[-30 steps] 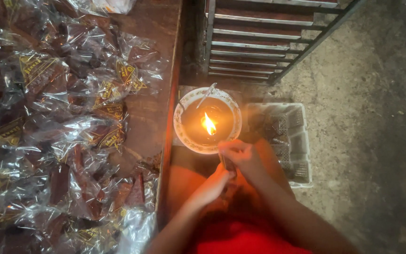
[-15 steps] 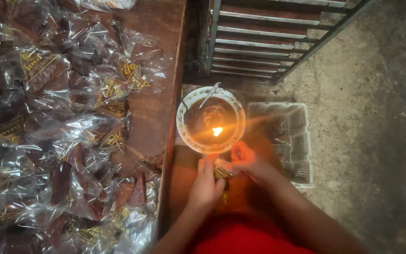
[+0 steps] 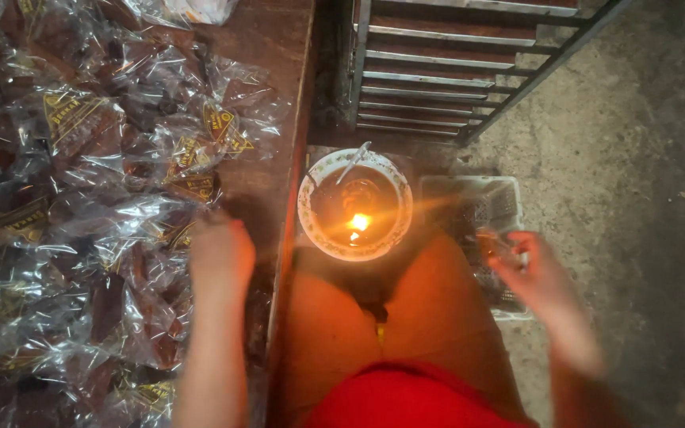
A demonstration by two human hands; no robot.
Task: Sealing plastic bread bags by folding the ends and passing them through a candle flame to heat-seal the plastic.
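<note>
Crinkled clear packets (image 3: pixel 81 198) of dark snacks with yellow labels cover the wooden tabletop (image 3: pixel 267 47) at frame left, where the left hand (image 3: pixel 220 254) rests loosely curled, while the right hand (image 3: pixel 537 277) at right pinches a small blurred packet (image 3: pixel 497 242).

Metal rack (image 3: pixel 469 71) of horizontal bars at top, grey concrete floor (image 3: pixel 636 158) at right, wooden tabletop (image 3: pixel 267 47)

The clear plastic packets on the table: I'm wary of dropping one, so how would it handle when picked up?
The clear packets look crinkled and glossy, so probably floppy and a bit slippery. Each seems thin and flat, so likely light. The left hand rests on the pile by the table edge, where a nudge might slide some off.
</note>
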